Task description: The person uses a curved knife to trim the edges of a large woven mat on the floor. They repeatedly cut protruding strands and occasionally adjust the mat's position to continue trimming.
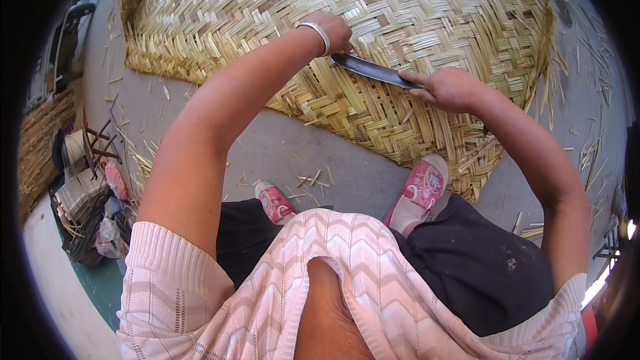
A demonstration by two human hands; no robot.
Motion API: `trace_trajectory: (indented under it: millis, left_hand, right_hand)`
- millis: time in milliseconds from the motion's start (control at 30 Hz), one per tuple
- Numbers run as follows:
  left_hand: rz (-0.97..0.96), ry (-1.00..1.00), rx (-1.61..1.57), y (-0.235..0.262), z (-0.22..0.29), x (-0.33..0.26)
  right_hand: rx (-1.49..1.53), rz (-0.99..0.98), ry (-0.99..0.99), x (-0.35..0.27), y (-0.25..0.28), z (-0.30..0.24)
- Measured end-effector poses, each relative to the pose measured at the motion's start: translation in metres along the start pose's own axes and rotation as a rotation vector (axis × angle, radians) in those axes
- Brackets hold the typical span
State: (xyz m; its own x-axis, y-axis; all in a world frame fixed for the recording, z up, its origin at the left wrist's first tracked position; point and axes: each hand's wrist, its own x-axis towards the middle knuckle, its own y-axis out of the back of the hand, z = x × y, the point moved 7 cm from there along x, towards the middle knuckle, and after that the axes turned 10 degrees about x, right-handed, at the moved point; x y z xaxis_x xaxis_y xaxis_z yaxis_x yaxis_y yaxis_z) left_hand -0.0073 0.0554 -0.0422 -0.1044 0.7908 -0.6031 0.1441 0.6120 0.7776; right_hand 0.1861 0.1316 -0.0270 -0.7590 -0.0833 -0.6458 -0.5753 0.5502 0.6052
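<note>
A large woven straw mat (460,3) lies before me, its strips crossing in a zigzag weave. My right hand (445,89) is closed around the near end of a knife (373,70) with a long, dark, slightly curved blade, a finger stretched along it. The blade lies low over the mat and points left. Just beyond its tip, my left hand (332,31), with a silver bangle (318,36) at the wrist, is curled down against the weave. Its fingertips are mostly hidden, so what they grip cannot be made out.
Cut straw bits (313,180) litter the grey floor (300,140). My feet, in pink shoes (427,177), are at the mat's near edge, the right one touching it. On the left are a small stool-like frame (100,143), a pile of bags (110,237) and a straw bundle (43,140).
</note>
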Motion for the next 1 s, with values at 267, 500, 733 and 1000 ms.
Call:
trace_trajectory:
  millis: [267,500,733,1000]
  left_hand:
    - [-0.152,0.179,-0.330,-0.004,0.040,-0.033]
    - [-0.264,-0.662,-0.595,-0.016,0.159,-0.129]
    - [0.089,-0.030,-0.697,0.003,0.037,-0.108]
    - [0.332,-0.313,0.044,0.065,0.059,-0.029]
  right_hand:
    - [0.105,0.043,0.056,0.021,-0.003,-0.001]
    - [-0.075,0.094,-0.053,0.000,0.022,-0.017]
    - [-0.214,-0.032,-0.052,-0.076,0.017,-0.036]
    - [-0.233,0.088,-0.071,-0.110,0.024,-0.021]
